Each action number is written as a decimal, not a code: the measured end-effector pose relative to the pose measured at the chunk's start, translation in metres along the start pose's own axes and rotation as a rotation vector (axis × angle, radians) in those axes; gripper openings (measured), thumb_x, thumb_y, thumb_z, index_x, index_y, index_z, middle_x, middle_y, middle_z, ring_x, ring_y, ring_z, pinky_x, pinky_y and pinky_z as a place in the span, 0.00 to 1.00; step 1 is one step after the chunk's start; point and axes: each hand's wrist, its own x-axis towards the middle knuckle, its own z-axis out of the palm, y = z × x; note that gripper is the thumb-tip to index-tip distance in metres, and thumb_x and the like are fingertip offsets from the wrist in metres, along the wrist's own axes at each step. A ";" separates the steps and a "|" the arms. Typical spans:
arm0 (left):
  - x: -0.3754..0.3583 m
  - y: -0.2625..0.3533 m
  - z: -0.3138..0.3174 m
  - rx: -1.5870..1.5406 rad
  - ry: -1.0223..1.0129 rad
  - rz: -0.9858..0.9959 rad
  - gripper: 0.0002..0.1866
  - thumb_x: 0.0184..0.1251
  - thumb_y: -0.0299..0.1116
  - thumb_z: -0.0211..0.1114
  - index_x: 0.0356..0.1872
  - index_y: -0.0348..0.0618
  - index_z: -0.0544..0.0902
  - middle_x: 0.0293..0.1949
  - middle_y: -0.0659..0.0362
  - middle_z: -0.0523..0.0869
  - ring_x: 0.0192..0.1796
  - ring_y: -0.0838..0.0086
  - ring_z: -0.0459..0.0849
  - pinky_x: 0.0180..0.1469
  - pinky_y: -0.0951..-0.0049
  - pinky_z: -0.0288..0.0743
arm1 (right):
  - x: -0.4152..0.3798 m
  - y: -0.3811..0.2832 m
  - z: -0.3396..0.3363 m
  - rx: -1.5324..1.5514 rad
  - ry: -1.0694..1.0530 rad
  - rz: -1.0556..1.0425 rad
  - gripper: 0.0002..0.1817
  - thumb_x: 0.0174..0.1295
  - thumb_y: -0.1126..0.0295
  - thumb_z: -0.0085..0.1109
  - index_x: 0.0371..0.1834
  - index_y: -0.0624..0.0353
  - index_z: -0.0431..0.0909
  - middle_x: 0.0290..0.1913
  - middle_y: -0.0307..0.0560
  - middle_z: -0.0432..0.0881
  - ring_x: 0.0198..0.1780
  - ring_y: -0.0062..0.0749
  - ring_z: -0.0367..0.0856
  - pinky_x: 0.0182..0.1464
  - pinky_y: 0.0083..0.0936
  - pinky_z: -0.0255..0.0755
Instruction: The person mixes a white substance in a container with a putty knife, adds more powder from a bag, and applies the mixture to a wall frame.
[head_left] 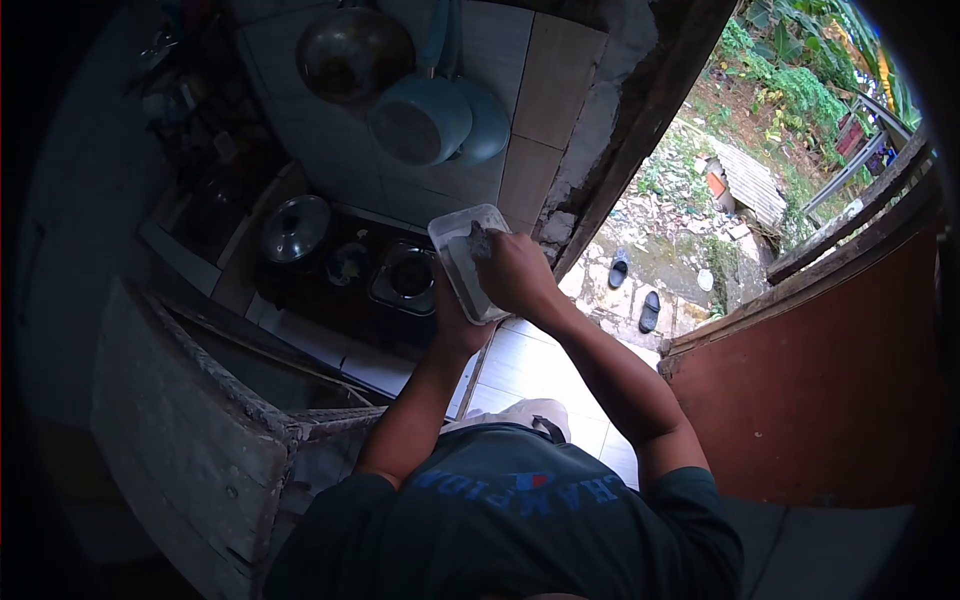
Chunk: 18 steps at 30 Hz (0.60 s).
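Note:
A clear rectangular plastic container (pixel 463 272) is held tilted in front of my chest, its open side facing me. My left hand (pixel 457 325) grips it from below and behind, with most of the fingers hidden by the container. My right hand (pixel 515 274) is closed around a greyish crumpled thing (pixel 480 243), too small to make out, at the container's upper inside. Just left of the container is the stove (pixel 405 278), with a lidded metal pot (pixel 296 228) on its far left.
Pans (pixel 423 118) hang on the tiled wall ahead. An open doorway at the right shows dark slippers (pixel 649 312) on paving outside. A reddish-brown panel (pixel 800 390) stands at the right, and a worn wooden door (pixel 185 440) at the lower left.

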 end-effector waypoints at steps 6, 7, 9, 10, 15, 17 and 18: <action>-0.001 0.003 0.008 -0.026 0.012 0.017 0.33 0.78 0.65 0.41 0.71 0.54 0.70 0.64 0.60 0.78 0.67 0.66 0.77 0.70 0.56 0.70 | 0.000 -0.006 -0.012 0.048 0.047 -0.009 0.15 0.60 0.70 0.63 0.47 0.68 0.81 0.35 0.70 0.84 0.43 0.65 0.85 0.47 0.50 0.80; 0.005 0.001 -0.001 0.003 0.003 0.066 0.33 0.79 0.65 0.41 0.71 0.54 0.70 0.64 0.60 0.78 0.67 0.66 0.78 0.70 0.56 0.70 | -0.003 -0.008 -0.005 0.018 0.039 -0.024 0.15 0.59 0.69 0.62 0.47 0.68 0.81 0.35 0.70 0.84 0.42 0.65 0.85 0.47 0.51 0.80; 0.011 -0.002 -0.020 -0.060 -0.036 0.059 0.31 0.79 0.63 0.42 0.70 0.53 0.71 0.63 0.59 0.78 0.66 0.67 0.78 0.71 0.58 0.70 | -0.008 -0.016 0.009 -0.059 0.030 -0.041 0.16 0.59 0.68 0.60 0.47 0.66 0.81 0.35 0.70 0.84 0.42 0.66 0.85 0.47 0.52 0.80; 0.009 -0.002 -0.017 -0.060 -0.035 0.055 0.31 0.79 0.63 0.42 0.70 0.53 0.71 0.63 0.59 0.78 0.66 0.67 0.78 0.71 0.58 0.70 | -0.008 -0.020 0.010 -0.058 0.031 -0.037 0.16 0.59 0.68 0.60 0.47 0.66 0.81 0.35 0.70 0.84 0.42 0.66 0.85 0.47 0.52 0.80; 0.004 0.000 -0.007 -0.082 0.047 0.037 0.34 0.76 0.68 0.43 0.68 0.56 0.73 0.63 0.61 0.80 0.66 0.66 0.79 0.68 0.55 0.72 | 0.003 -0.015 0.007 -0.090 0.040 -0.039 0.16 0.59 0.69 0.60 0.46 0.68 0.82 0.34 0.69 0.84 0.40 0.65 0.85 0.45 0.51 0.80; 0.001 -0.001 -0.007 -0.037 0.087 0.052 0.37 0.74 0.70 0.43 0.72 0.57 0.69 0.67 0.60 0.76 0.69 0.63 0.75 0.69 0.50 0.70 | 0.009 -0.009 -0.002 -0.053 0.065 -0.052 0.14 0.58 0.69 0.61 0.44 0.68 0.82 0.33 0.69 0.84 0.40 0.65 0.85 0.44 0.50 0.80; 0.001 -0.001 -0.007 0.000 0.121 0.078 0.40 0.72 0.72 0.43 0.76 0.58 0.64 0.71 0.60 0.72 0.73 0.61 0.72 0.70 0.45 0.68 | 0.012 -0.007 -0.008 -0.028 0.087 -0.075 0.13 0.58 0.69 0.62 0.42 0.67 0.83 0.32 0.68 0.84 0.40 0.64 0.85 0.43 0.49 0.80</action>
